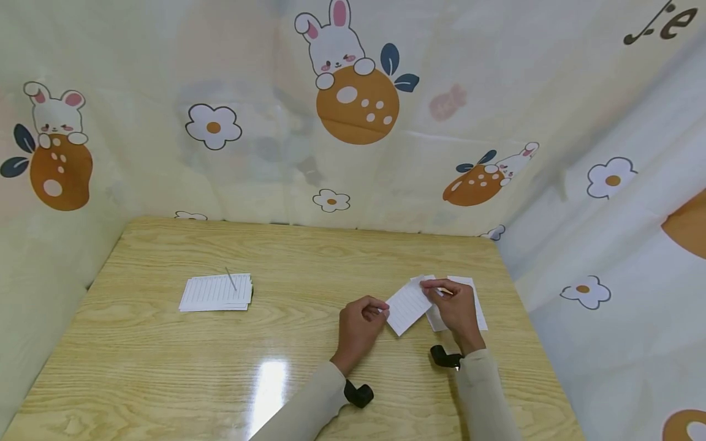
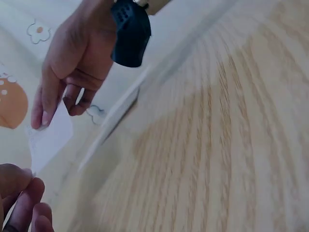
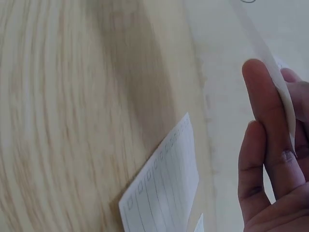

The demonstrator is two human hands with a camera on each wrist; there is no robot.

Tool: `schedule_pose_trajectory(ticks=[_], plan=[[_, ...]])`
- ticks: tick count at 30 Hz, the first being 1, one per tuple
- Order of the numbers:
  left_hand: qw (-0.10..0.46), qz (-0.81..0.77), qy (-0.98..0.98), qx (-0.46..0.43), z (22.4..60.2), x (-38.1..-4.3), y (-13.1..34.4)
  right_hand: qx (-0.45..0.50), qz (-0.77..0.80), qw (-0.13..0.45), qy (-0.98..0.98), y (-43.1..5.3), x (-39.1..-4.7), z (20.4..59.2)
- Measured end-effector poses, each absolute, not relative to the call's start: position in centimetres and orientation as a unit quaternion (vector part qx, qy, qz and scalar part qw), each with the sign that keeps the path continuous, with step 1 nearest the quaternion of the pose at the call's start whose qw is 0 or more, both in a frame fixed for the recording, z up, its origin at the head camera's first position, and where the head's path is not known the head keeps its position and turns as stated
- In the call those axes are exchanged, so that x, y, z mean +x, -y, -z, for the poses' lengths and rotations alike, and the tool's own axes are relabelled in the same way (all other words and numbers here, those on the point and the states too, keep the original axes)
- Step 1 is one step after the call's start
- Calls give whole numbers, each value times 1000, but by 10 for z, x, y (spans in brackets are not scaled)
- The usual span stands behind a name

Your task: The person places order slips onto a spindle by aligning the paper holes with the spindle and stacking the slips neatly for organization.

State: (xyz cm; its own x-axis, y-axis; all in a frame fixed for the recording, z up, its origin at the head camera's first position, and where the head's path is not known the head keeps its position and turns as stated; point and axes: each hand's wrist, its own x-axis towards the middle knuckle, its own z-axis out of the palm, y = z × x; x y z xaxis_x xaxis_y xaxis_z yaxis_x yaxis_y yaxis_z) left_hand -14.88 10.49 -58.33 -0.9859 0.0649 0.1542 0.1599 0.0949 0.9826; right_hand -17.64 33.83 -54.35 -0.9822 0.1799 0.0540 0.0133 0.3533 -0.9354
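Both hands hold one small lined sheet of paper [image 1: 408, 308] above the right part of the table. My left hand [image 1: 360, 327] pinches its left edge between thumb and fingers. At the upper right corner, my right hand [image 1: 459, 309] pinches it too. The left wrist view has the sheet [image 2: 52, 137] stretched between the left fingertips [image 2: 36, 186] and the right hand [image 2: 79, 58]. Below the right hand, further sheets [image 1: 478, 303] lie on the table, partly hidden by it. One lined sheet [image 3: 164, 186] shows a row of small boxes along its edge.
A stack of lined sheets [image 1: 212, 294] lies on the left of the wooden table [image 1: 220, 361], with a thin grey stick-like thing [image 1: 230, 278] over it. Patterned curtains [image 1: 265, 159] hang behind the table and along its sides. Each wrist bears a black device [image 1: 358, 394].
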Motion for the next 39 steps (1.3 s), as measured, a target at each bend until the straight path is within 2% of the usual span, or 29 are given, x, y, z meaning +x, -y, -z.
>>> schedule_pose_trajectory(ticks=[10, 20, 28, 39], plan=[[53, 692, 718, -45, 579, -142, -96, -81, -598, 103, 791, -319, -172, 535], [96, 695, 712, -16, 568, -138, -86, -68, -637, 131, 757, -294, -172, 532], [138, 683, 718, 2, 560, -137, -70, -76, -660, 122, 737, -271, -172, 532], [170, 684, 709, 16, 551, -141, -37, -15, -661, 67, 747, -253, -173, 531]])
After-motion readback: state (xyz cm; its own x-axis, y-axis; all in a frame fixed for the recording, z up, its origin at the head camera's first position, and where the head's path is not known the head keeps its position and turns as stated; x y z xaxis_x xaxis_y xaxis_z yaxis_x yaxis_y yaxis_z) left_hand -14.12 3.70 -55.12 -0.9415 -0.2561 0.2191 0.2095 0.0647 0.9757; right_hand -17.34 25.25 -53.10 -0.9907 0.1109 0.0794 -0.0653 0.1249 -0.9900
